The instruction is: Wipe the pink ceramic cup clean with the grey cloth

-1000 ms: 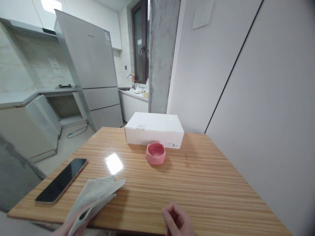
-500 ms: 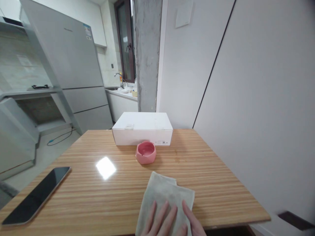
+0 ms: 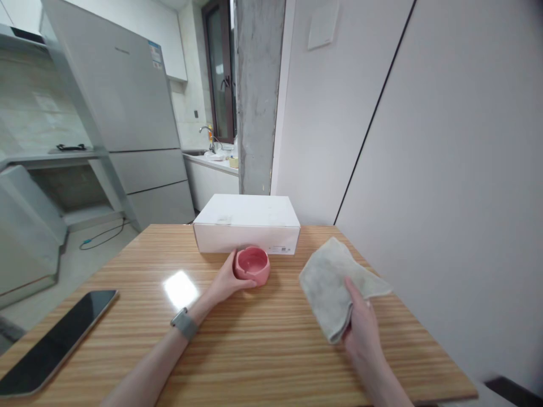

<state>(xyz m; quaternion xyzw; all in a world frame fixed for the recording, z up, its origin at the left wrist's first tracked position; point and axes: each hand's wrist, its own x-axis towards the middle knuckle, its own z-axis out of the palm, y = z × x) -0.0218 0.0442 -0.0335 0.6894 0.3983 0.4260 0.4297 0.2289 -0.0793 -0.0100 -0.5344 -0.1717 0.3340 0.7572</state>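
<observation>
Our left hand [image 3: 227, 280] reaches across the table [image 3: 263, 350] to the pink ashtray [image 3: 253, 274], which stands upright towards the far edge, roughly midway along it. We have the ashtray between thumb and fingers: the thumb lies along its lower front wall, a finger presses at its left side, and the hand is closed on it from the left. The right side and the open top are free of our fingers. Right behind the ashtray sits the white box [image 3: 246, 238], by the far edge; we cannot tell whether the two touch.

Our right hand [image 3: 362, 325] pinches the grey cloth [image 3: 328, 288] near the right edge. Our thumb lies on top of it and the other fingers are mostly hidden beneath. The cloth spreads forward and left from our grip, one tip pointing to the right edge; we cannot tell whether it rests on the wood. The ashtray and cloth are apart.

On our left wrist we wear a grey-banded watch [image 3: 184, 323]. The dark-screened phone [image 3: 59, 342] lies along the left edge, towards the near left corner.
</observation>
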